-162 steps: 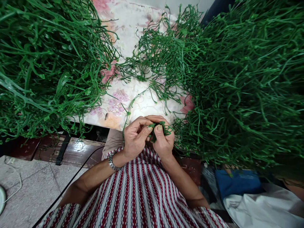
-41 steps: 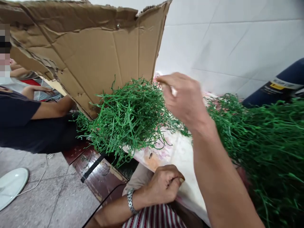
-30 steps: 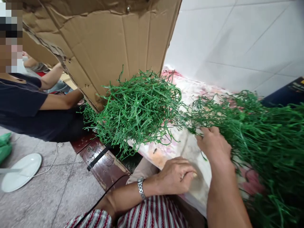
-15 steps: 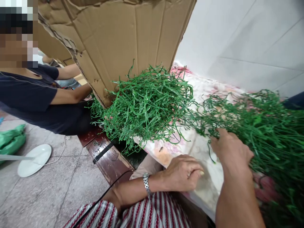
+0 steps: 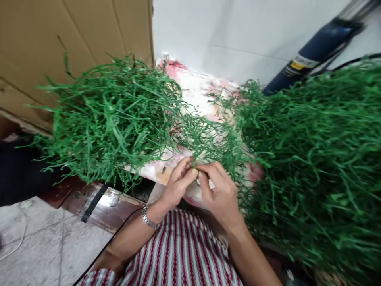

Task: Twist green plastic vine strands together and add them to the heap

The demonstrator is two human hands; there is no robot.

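My left hand (image 5: pixel 177 183), with a metal watch on its wrist, meets my right hand (image 5: pixel 218 192) over the front edge of the cloth-covered table (image 5: pixel 205 104). Thumb and fingers of both are pinched together around thin green stems (image 5: pixel 195 159), whose lower ends the fingertips hide. Just beyond my hands lies a sparse spread of green stems (image 5: pixel 205 135). A dense heap of thin green plant stems (image 5: pixel 113 119) rests to the left. The larger green heap (image 5: pixel 321 159) fills the right side, close to my right forearm.
Behind the left heap stands a cardboard sheet (image 5: pixel 86 28). A dark blue cylinder (image 5: pixel 309 55) leans by the white wall (image 5: pixel 193 35). On the left are a brown wooden bench (image 5: pixel 98 206) with a black strap and a person's dark clothing (image 5: pixel 24 171).
My view has swung to the right. My right hand has come from the right heap to meet my left hand, and both now pinch green stems.
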